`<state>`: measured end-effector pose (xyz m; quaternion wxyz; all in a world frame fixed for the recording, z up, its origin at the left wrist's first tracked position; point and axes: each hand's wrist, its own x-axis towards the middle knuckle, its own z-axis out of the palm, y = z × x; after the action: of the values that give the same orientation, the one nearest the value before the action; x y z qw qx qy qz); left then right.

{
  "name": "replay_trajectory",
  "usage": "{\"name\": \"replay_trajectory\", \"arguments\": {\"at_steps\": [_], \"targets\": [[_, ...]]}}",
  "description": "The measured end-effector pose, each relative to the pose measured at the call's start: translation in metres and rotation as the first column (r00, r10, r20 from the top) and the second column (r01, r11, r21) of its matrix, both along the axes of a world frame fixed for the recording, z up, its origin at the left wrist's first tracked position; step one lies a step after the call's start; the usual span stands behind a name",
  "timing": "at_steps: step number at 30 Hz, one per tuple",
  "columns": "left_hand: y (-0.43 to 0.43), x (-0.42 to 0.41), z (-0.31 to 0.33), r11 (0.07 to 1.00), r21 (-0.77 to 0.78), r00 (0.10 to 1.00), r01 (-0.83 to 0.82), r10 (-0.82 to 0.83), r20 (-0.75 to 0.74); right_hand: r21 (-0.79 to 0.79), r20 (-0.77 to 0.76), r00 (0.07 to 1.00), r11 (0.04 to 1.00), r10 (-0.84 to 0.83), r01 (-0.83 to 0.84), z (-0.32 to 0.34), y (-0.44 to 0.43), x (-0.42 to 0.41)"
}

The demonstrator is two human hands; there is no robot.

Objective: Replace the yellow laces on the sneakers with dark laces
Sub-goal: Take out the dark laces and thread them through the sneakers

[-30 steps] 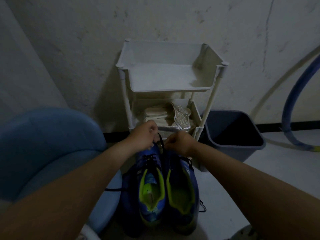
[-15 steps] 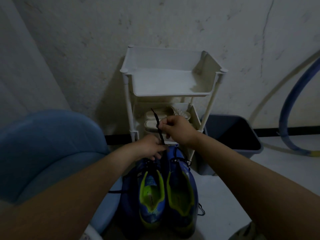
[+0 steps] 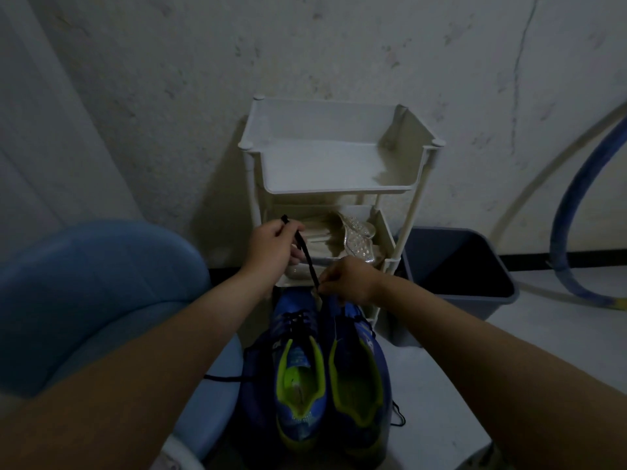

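Dark lace [image 3: 307, 256] ran straight btwn both hands, just above the toe end of the sneakers [image 3: 300, 364], which sat side by side on the floor in front of the rack [image 3: 339, 191]. L hand [image 3: 271, 247] pinched it near the tip, R hand [image 3: 346, 281] pinched it lower, by the shoes. Lace looked light, thin and limp, so prob. best held close to the stiff tip for threading. Rack's lower tier held pale sandals [image 3: 353, 232]. Grey bin [image 3: 468, 307]: inside too dark to tell.

We have only one view, a wide-angle camera worn on the head, looking forward and down along both forearms [image 3: 152, 351], close over the sneakers [image 3: 298, 385] and facing the wall [image 3: 169, 96] beyond.
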<state>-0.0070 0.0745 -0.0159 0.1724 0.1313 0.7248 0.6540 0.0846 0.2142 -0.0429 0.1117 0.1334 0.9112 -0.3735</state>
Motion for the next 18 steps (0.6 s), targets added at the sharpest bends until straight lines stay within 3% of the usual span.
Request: {"name": "replay_trajectory", "arguments": {"at_steps": [2, 4, 6, 7, 9, 11, 13, 15, 18], "targets": [[0.000, 0.003, -0.002, 0.997, -0.032, 0.979, 0.069, -0.061, 0.192, -0.010, -0.046, 0.999, 1.000, -0.023, 0.023, 0.002, -0.001, -0.002], [0.002, 0.006, -0.005, 0.963, -0.215, 0.956, 0.164, -0.101, 0.276, -0.073, -0.148, 0.986, 0.995, -0.071, 0.060, 0.007, -0.004, -0.004], [0.001, 0.009, -0.010, 0.834, -0.468, 0.950, 0.291, -0.196, 0.242, -0.170, -0.273, 0.954, 0.983, -0.121, 0.076, 0.013, -0.009, -0.006], [-0.001, 0.011, -0.013, 0.768, -0.525, 0.928, 0.367, -0.263, 0.265, -0.233, -0.324, 0.934, 0.970, -0.150, 0.075, 0.017, -0.011, -0.007], [-0.003, 0.016, -0.018, 0.673, -0.506, 0.841, 0.539, -0.405, 0.358, -0.302, -0.388, 0.904, 0.951, -0.182, 0.062, 0.022, -0.013, -0.010], [-0.003, 0.020, -0.021, 0.634, -0.480, 0.795, 0.606, -0.480, 0.370, -0.278, -0.412, 0.898, 0.960, -0.157, 0.040, 0.023, -0.014, -0.011], [0.000, 0.018, -0.023, 0.660, -0.504, 0.830, 0.557, -0.469, 0.302, -0.255, -0.399, 0.903, 0.965, -0.157, 0.055, 0.020, -0.014, -0.012], [0.002, 0.011, -0.026, 0.757, -0.505, 0.909, 0.415, -0.370, 0.193, -0.191, -0.368, 0.914, 0.976, -0.168, 0.102, 0.014, -0.010, -0.011], [-0.001, 0.000, -0.025, 0.937, -0.313, 0.982, 0.157, -0.112, 0.155, -0.109, -0.286, 0.948, 0.988, -0.138, 0.110, 0.005, 0.000, -0.009]]}}
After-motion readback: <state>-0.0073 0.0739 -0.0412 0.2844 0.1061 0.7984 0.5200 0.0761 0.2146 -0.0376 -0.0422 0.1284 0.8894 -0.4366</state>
